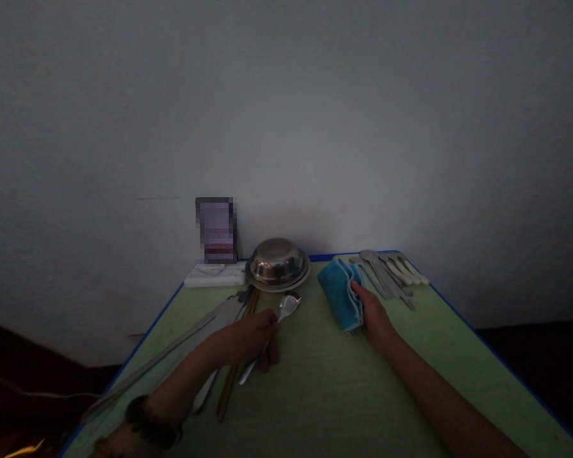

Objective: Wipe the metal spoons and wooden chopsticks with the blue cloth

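Note:
My left hand is closed around the handle of a shiny metal spoon. The spoon's bowl points away from me, and its handle end comes out below my fingers, just over the table. In my right hand I grip a folded blue cloth with pale edging, a little to the right of the spoon. Brown chopsticks lie beside and partly under my left hand. Behind the spoon sits an upturned metal bowl.
Several spoons and white-handled utensils lie at the table's back right. Long metal utensils lie along the left side. A white block and a blurred upright screen stand at the back left. The green table meets a wall.

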Demonstrator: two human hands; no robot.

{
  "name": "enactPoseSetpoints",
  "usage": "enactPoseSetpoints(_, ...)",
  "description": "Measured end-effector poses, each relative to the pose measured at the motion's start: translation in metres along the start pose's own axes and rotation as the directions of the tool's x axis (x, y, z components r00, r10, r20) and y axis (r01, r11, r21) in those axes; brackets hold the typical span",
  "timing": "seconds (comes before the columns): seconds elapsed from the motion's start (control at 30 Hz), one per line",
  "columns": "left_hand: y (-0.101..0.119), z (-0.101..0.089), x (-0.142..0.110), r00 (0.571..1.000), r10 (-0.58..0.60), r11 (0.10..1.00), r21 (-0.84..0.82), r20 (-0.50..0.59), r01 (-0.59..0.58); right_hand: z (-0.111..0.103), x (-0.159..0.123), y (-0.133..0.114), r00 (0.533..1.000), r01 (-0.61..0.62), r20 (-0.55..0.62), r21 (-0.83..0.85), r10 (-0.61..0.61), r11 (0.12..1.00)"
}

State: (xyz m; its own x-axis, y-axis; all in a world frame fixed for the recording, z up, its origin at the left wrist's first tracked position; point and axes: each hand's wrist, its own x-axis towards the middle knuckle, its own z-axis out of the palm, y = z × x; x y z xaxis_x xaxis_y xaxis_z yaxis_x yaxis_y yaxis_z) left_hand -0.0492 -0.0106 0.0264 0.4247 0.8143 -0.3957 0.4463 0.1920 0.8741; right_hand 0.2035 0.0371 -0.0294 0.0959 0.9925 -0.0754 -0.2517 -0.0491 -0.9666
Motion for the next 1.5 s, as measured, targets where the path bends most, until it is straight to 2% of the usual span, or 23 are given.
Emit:
enactPoseSetpoints(0.13, 0.003, 0.021, 0.023, 0.997, 0.059, 0.996, -0.066, -0.055, -0.063, 0.004, 0.002, -0.002, 0.994, -0.030, -0.102, 0.125, 0.043, 0.992)
enactPoseSetpoints(0.23, 0.004, 0.036, 0.036, 0.983, 0.112, 0.987, -0.102, -0.144, -0.128, 0.006, 0.005, -0.010, 0.983, -0.053, -0.154, 0.303, 0.104, 0.952)
enactPoseSetpoints(0.3, 0.004, 0.041, 0.039, 0.967, 0.129, 0.982, -0.110, -0.220, -0.156, 0.005, 0.007, -0.013, 0.979, -0.055, -0.164, 0.344, 0.118, 0.937)
enactPoseSetpoints(0.37, 0.003, 0.044, 0.038, 0.949, 0.133, 0.977, -0.124, -0.286, -0.174, 0.002, 0.009, -0.013, 0.977, -0.034, -0.195, 0.260, 0.087, 0.965)
enactPoseSetpoints(0.47, 0.002, 0.044, 0.035, 0.939, 0.123, 0.968, -0.171, -0.321, -0.186, -0.004, 0.011, -0.009, 0.970, 0.024, -0.241, -0.035, -0.032, 0.999)
enactPoseSetpoints(0.53, 0.001, 0.045, 0.035, 0.938, 0.118, 0.961, -0.202, -0.325, -0.191, -0.006, 0.009, -0.008, 0.972, 0.078, -0.197, -0.233, -0.126, 0.969)
enactPoseSetpoints(0.57, 0.001, 0.045, 0.035, 0.935, 0.120, 0.958, -0.209, -0.333, -0.197, -0.005, 0.008, -0.009, 0.978, 0.109, -0.139, -0.294, -0.156, 0.949)
enactPoseSetpoints(0.6, 0.000, 0.045, 0.035, 0.932, 0.124, 0.957, -0.208, -0.341, -0.203, -0.004, 0.006, -0.011, 0.979, 0.094, -0.142, -0.321, -0.146, 0.942)
enactPoseSetpoints(0.73, 0.000, 0.046, 0.038, 0.913, 0.154, 0.959, -0.164, -0.377, -0.230, 0.004, 0.001, -0.020, 0.986, 0.059, -0.123, -0.362, -0.111, 0.930)
enactPoseSetpoints(1.0, -0.002, 0.045, 0.040, 0.901, 0.123, 0.945, -0.226, -0.416, -0.234, 0.012, 0.004, -0.018, 0.994, 0.095, -0.016, -0.343, -0.107, 0.935)
enactPoseSetpoints(1.2, 0.002, 0.046, 0.034, 0.892, 0.165, 0.937, -0.217, -0.421, -0.275, 0.010, 0.004, -0.023, 0.983, 0.072, -0.147, -0.245, -0.110, 0.967)
enactPoseSetpoints(1.3, 0.006, 0.045, 0.031, 0.841, 0.189, 0.919, -0.210, -0.507, -0.333, 0.001, 0.007, -0.018, 0.949, 0.155, -0.232, -0.246, -0.213, 0.957)
enactPoseSetpoints(1.37, 0.006, 0.045, 0.031, 0.814, 0.194, 0.913, -0.204, -0.548, -0.354, -0.004, 0.009, -0.013, 0.928, 0.224, -0.236, -0.264, -0.288, 0.938)
enactPoseSetpoints(1.5, -0.001, 0.045, 0.034, 0.872, 0.254, 0.930, -0.142, -0.418, -0.339, 0.002, -0.001, -0.010, 0.943, 0.222, -0.192, -0.242, -0.271, 0.945)
